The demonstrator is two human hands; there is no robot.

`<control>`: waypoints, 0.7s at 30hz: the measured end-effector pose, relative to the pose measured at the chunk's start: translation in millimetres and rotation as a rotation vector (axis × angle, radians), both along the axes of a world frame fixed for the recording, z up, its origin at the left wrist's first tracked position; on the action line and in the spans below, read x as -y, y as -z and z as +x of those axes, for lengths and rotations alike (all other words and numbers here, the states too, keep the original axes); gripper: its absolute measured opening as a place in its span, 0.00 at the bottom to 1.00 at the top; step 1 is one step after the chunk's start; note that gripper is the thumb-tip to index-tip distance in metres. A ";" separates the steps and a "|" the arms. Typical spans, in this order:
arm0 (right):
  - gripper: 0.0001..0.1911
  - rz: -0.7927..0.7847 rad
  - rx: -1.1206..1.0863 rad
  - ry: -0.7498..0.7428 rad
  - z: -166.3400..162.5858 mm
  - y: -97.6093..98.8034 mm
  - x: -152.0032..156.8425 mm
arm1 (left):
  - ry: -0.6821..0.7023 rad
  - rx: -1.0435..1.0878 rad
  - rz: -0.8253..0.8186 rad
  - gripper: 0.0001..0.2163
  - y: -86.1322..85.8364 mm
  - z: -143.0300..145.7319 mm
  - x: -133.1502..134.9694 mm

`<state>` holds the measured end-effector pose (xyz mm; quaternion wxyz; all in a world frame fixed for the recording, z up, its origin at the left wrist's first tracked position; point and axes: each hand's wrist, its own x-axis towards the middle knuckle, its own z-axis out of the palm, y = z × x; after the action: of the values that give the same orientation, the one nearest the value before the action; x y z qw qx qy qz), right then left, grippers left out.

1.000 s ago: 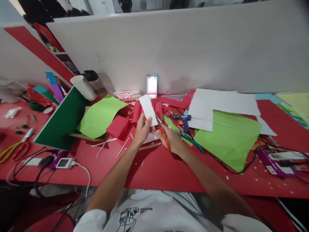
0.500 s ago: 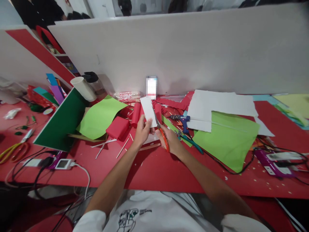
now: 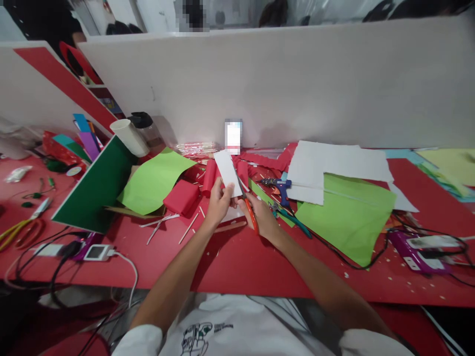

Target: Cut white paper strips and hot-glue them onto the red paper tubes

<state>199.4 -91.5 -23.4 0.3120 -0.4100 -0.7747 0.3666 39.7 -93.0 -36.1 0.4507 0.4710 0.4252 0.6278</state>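
Between my hands is a strip of white paper (image 3: pixel 226 169), tilted with its upper end to the left. My left hand (image 3: pixel 219 200) pinches its lower part between thumb and fingers. In my right hand (image 3: pixel 262 213) is a pair of scissors with orange handles (image 3: pixel 251 216); the blades lie along the right edge of the strip, where a thin sliver stands apart from it. Just beyond the strip are red paper rolls (image 3: pixel 210 177). A red block-shaped packet (image 3: pixel 181 197) lies left of my left hand.
Right of my hands lie a blue glue gun (image 3: pixel 283 189), teal-handled pliers (image 3: pixel 297 221), green paper (image 3: pixel 349 217) and white sheets (image 3: pixel 341 160). A phone (image 3: pixel 233 136) leans on the white partition (image 3: pixel 297 84). At left stand a dark green board (image 3: pixel 96 188) and a power strip with cables (image 3: pixel 79 247).
The top of the white strip has tipped slightly left, and the sliver at its right edge stands out more. The scissors have shifted a little. Both hands keep their hold.
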 end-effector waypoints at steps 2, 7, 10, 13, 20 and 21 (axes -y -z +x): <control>0.23 -0.026 -0.026 -0.002 0.4 -0.7 -0.5 | 0.008 0.006 -0.002 0.22 -0.6 -3.3 -2.5; 0.22 -0.074 -0.066 -0.066 -0.3 2.9 1.1 | -0.214 -0.007 0.050 0.24 0.0 -16.6 -12.6; 0.23 -0.181 -0.121 -0.132 -3.6 10.1 4.8 | -0.356 -0.061 0.069 0.25 2.7 -19.8 -15.8; 0.25 -0.215 -0.144 -0.131 -6.0 14.9 7.5 | -0.372 -0.107 0.096 0.24 4.4 -17.3 -14.7; 0.24 -0.103 -0.073 -0.091 -5.0 10.9 7.3 | -0.320 -0.174 0.155 0.25 -0.5 -12.5 -9.1; 0.23 -0.099 -0.072 -0.087 -5.4 10.2 7.8 | -0.326 -0.175 0.158 0.25 -0.7 -12.4 -8.6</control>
<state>194.0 -99.4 -33.7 0.3027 -0.3772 -0.7612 0.4321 27.2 -84.4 -35.4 0.2661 0.4827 0.4827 0.6806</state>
